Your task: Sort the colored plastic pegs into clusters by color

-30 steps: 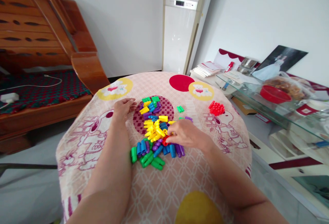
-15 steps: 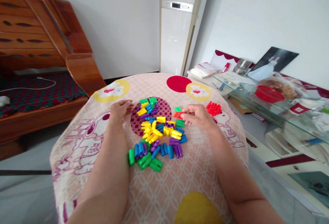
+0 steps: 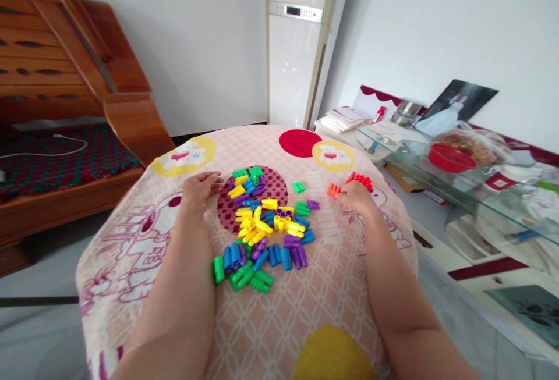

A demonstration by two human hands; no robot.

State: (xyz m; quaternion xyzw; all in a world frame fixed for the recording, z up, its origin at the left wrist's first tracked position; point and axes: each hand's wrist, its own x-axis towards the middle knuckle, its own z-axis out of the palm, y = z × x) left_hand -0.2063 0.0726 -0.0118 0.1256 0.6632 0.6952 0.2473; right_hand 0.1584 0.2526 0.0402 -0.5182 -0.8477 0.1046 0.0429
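Observation:
My right hand (image 3: 354,197), fingers closed, has an orange-red plastic building block (image 3: 334,191) in its grip, close beside a group of red blocks (image 3: 360,180) at the right of the table. Resting at the left of the pile, my left hand (image 3: 201,190) is empty, its fingers stretched out. Between the hands lie loose bullet-shaped blocks: yellow blocks (image 3: 254,228) in the middle, green blocks (image 3: 262,281) and blue blocks (image 3: 231,256) nearer me, purple blocks (image 3: 299,256) at the near right. One small green block (image 3: 299,187) lies apart.
A patterned cloth covers the round table (image 3: 271,333). On the right stands a glass shelf (image 3: 419,156) with a red bowl (image 3: 452,157), papers (image 3: 343,118) and a photo (image 3: 458,106). A wooden bench (image 3: 131,118) is at the left, a tall white cabinet unit (image 3: 290,66) behind.
My right hand has moved right with the orange-red block, from the edge of the pile to the red group. My left hand stays put; the view has shifted slightly.

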